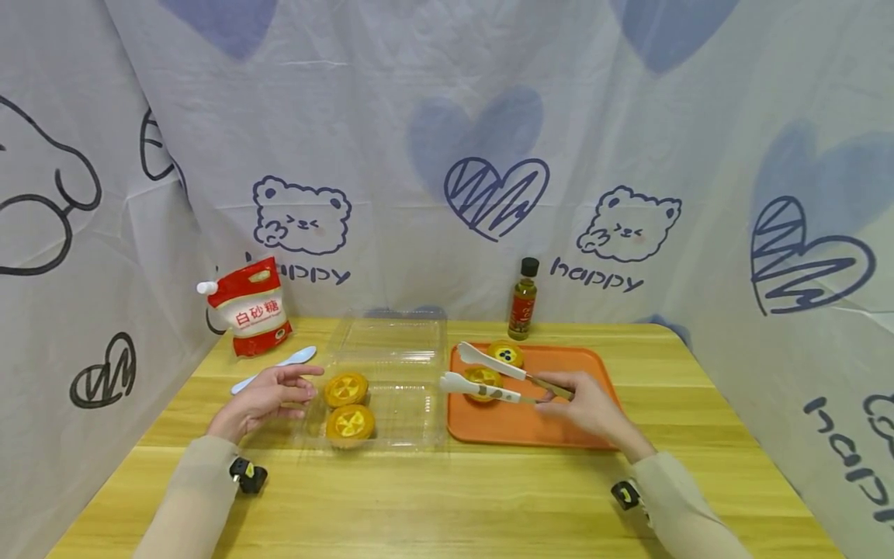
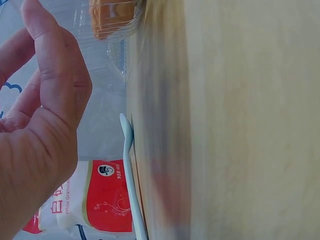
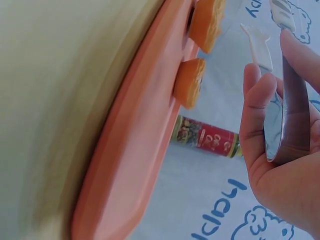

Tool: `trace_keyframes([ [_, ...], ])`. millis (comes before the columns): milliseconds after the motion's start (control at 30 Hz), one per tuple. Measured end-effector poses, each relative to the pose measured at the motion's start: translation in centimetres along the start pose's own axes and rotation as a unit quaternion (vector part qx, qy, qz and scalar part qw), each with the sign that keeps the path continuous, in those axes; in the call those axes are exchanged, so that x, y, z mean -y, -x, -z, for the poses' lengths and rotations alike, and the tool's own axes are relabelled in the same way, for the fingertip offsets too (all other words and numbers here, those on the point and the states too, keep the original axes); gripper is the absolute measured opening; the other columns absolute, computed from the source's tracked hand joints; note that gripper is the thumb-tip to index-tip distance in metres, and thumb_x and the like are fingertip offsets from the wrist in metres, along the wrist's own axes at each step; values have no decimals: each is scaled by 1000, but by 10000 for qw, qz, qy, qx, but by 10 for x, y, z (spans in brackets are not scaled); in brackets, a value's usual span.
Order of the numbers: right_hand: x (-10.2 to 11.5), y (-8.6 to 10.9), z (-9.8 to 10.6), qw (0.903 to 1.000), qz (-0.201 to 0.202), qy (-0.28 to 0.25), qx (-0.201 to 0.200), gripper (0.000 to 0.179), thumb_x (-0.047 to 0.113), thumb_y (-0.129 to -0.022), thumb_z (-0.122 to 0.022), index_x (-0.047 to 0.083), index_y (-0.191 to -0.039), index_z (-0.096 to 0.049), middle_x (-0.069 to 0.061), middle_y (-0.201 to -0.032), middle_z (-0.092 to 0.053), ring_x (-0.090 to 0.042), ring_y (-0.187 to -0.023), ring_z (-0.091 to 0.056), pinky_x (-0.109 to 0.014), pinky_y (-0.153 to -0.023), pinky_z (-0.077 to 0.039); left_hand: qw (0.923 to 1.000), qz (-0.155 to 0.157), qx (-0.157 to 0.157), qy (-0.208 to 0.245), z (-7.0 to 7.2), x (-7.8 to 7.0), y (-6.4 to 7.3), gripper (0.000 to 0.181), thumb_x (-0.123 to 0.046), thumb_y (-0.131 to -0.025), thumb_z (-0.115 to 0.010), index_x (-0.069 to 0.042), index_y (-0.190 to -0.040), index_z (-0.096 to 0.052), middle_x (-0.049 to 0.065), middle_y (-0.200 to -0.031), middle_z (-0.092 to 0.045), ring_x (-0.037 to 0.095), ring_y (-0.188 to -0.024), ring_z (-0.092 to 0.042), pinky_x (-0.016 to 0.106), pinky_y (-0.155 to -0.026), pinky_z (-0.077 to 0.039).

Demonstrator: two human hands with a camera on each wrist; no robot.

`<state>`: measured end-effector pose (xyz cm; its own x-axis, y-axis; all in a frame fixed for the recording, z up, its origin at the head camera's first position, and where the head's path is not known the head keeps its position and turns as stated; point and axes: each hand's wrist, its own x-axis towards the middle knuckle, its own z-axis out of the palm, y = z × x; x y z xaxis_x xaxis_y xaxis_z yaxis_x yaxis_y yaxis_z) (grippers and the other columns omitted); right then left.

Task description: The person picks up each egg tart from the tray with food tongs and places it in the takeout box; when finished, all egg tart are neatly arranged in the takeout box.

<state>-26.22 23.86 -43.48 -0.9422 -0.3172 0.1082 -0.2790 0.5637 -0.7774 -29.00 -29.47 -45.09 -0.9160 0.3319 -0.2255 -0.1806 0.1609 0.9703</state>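
Note:
My right hand grips a pair of food tongs with white tips, their arms spread apart above the orange tray. Two egg tarts lie on that tray: one with dark berries, and a yellow-topped tart partly hidden by the tongs. At the left, my left hand holds nothing, its fingers loosely bent beside the clear plastic box. Inside the box sit two egg tarts, the rear tart and the front tart. The box's lid is folded back.
A red and white sugar bag stands at the back left, with a pale blue spoon in front of it. Behind the tray is an oil bottle. Printed cloth walls close off the back and sides.

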Motion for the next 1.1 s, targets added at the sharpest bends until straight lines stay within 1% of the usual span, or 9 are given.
trace_keyframes([
  [100,-6,2,3,10000,-62,-6,-9,51,20,-85,-77,12,-133,-62,-1,-97,-73,-16,-91,-68,-29,-85,-51,10000,-17,-1,13,0,-1,-1,57,-6,-94,-63,3,-145,-39,1,-97,-63,16,-84,-63,30,-71,-60],
  [233,-15,8,9,10000,7,-13,-23,49,21,-86,-76,9,-132,-62,-13,-119,-69,-16,-92,-69,-24,-84,-52,10000,-7,3,29,1,-1,-1,58,-6,-94,-64,4,-145,-39,0,-97,-63,16,-84,-64,30,-72,-60],
  [333,-21,12,12,10000,11,58,-59,49,21,-87,-75,7,-132,-62,-15,-129,-64,-15,-92,-69,-25,-84,-53,10000,-11,19,25,1,0,-2,59,-6,-94,-64,4,-145,-39,1,-98,-62,16,-85,-64,30,-72,-60],
  [500,-26,14,14,9999,-45,133,-31,51,24,-87,-75,6,-133,-61,-15,-131,-63,-14,-93,-70,-31,-88,-54,10000,-34,19,28,1,1,-2,58,-6,-94,-64,4,-145,-39,2,-99,-63,16,-85,-64,31,-72,-60],
  [667,-25,15,16,9999,-54,100,-24,52,23,-87,-75,5,-134,-60,-17,-131,-63,-17,-93,-70,-21,-81,-53,10000,-19,-27,4,1,1,-2,58,-6,-94,-64,3,-145,-39,3,-100,-62,16,-86,-64,31,-72,-60],
  [833,-26,16,19,9996,-233,126,-126,52,20,-87,-75,5,-134,-60,-15,-131,-63,-14,-90,-70,-18,-77,-52,10000,-32,-47,-21,1,1,-1,57,-6,-94,-64,3,-145,-40,4,-101,-62,17,-87,-64,31,-73,-60],
  [933,-27,17,21,9994,-278,142,-133,52,20,-87,-75,5,-135,-59,-15,-131,-63,-14,-91,-70,-22,-82,-53,10000,-26,-27,1,1,1,-1,57,-5,-94,-63,3,-145,-40,4,-100,-63,17,-87,-64,31,-72,-60],
  [1000,-28,17,22,9992,-307,171,-163,53,21,-87,-75,6,-135,-59,-14,-130,-64,-14,-91,-70,-29,-88,-55,10000,-22,-14,64,1,1,-1,57,-5,-93,-63,3,-144,-40,3,-99,-63,17,-87,-64,31,-72,-60],
  [1100,-31,20,22,9991,-328,208,-171,53,23,-87,-75,7,-135,-59,-13,-131,-64,-13,-91,-71,-42,-97,-52,9999,-24,28,143,0,2,-1,56,-5,-93,-64,3,-144,-41,2,-98,-63,17,-88,-65,30,-72,-60],
])
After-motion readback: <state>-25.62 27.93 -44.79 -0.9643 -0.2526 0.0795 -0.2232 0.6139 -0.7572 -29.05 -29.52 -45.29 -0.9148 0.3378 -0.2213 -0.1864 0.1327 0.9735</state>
